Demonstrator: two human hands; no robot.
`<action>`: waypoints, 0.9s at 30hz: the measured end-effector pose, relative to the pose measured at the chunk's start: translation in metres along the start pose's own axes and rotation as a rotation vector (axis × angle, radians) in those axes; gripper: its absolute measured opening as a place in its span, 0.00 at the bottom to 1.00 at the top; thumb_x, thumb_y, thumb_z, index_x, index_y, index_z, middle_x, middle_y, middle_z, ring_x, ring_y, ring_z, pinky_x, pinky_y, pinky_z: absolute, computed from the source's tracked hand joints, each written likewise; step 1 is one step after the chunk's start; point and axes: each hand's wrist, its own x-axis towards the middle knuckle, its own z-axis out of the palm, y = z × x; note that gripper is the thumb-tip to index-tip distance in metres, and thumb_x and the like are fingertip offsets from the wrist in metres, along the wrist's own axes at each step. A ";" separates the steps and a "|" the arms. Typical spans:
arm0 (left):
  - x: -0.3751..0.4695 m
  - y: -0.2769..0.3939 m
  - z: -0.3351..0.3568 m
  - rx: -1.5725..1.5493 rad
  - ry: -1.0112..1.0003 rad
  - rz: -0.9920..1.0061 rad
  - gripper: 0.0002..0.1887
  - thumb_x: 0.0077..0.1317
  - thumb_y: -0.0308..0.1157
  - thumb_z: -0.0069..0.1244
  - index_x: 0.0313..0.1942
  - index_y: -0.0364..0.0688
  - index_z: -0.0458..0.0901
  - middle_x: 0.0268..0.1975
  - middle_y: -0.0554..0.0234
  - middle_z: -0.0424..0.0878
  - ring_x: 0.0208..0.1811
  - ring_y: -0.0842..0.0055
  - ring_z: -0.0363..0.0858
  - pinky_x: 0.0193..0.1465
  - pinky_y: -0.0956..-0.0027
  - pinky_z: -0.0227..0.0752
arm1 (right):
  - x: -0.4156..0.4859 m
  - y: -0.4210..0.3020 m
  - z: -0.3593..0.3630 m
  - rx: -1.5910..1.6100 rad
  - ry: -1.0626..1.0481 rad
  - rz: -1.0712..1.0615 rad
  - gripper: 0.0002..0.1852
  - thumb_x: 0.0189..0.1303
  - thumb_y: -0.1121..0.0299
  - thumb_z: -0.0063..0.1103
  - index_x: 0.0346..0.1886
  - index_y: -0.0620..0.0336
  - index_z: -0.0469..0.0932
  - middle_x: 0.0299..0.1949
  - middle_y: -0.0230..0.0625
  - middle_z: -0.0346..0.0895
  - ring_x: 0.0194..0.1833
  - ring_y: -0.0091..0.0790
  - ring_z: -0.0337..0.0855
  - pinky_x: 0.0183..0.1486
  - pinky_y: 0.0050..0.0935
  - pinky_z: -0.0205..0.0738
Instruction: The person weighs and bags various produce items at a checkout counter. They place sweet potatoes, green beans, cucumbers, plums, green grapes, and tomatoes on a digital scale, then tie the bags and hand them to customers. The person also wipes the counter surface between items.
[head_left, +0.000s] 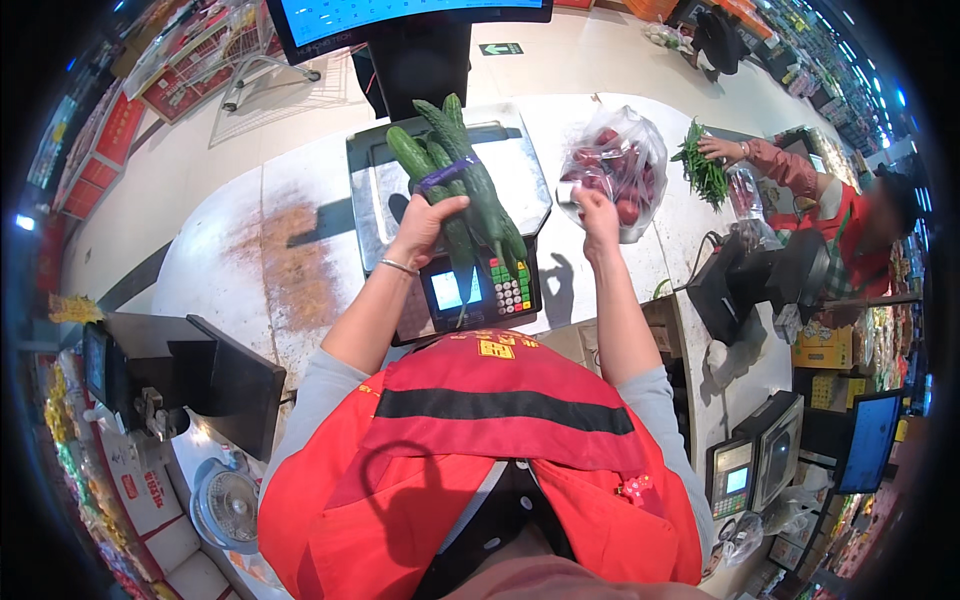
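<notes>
My left hand (429, 225) grips a bundle of several cucumbers (486, 196) bound with a purple band (448, 172). The bundle is over the metal platter (521, 176) of a weighing scale, its lower ends overlapping the keypad (517, 301) and lit display (444, 290). I cannot tell whether the cucumbers touch the platter. In my right hand (600, 217) is a small white label (568, 193), pinched between thumb and finger. That hand is against a clear plastic bag (651, 150) of dark red round produce (628, 210), lying right of the scale.
A monitor (420, 30) on a dark post rises behind the scale. At right, another person's hand (720, 150) rests on green vegetables (701, 169). A second scale (757, 457) stands at lower right, a dark screen (232, 382) and blue fan (225, 504) at lower left. A shopping cart (247, 45) is beyond the white counter (202, 240).
</notes>
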 end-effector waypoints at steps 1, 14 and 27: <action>0.002 -0.002 0.010 0.118 0.035 0.071 0.17 0.59 0.23 0.59 0.48 0.33 0.79 0.43 0.58 0.84 0.41 0.74 0.84 0.46 0.70 0.79 | -0.006 -0.021 0.005 0.302 -0.027 -0.037 0.13 0.59 0.60 0.67 0.35 0.62 0.83 0.46 0.39 0.81 0.51 0.32 0.78 0.55 0.29 0.68; -0.003 -0.040 0.082 0.344 0.063 0.309 0.32 0.52 0.24 0.63 0.56 0.31 0.66 0.46 0.58 0.80 0.44 0.73 0.81 0.49 0.69 0.76 | -0.039 -0.067 0.042 -0.261 -0.104 -0.343 0.31 0.51 0.50 0.74 0.48 0.63 0.71 0.54 0.49 0.72 0.54 0.38 0.72 0.57 0.36 0.66; 0.051 -0.010 0.179 0.422 -0.567 0.008 0.42 0.53 0.22 0.64 0.66 0.35 0.56 0.56 0.52 0.75 0.56 0.72 0.76 0.57 0.68 0.72 | -0.042 -0.068 -0.083 0.594 -0.498 -0.114 0.39 0.61 0.67 0.63 0.72 0.56 0.53 0.62 0.39 0.69 0.60 0.33 0.73 0.62 0.34 0.69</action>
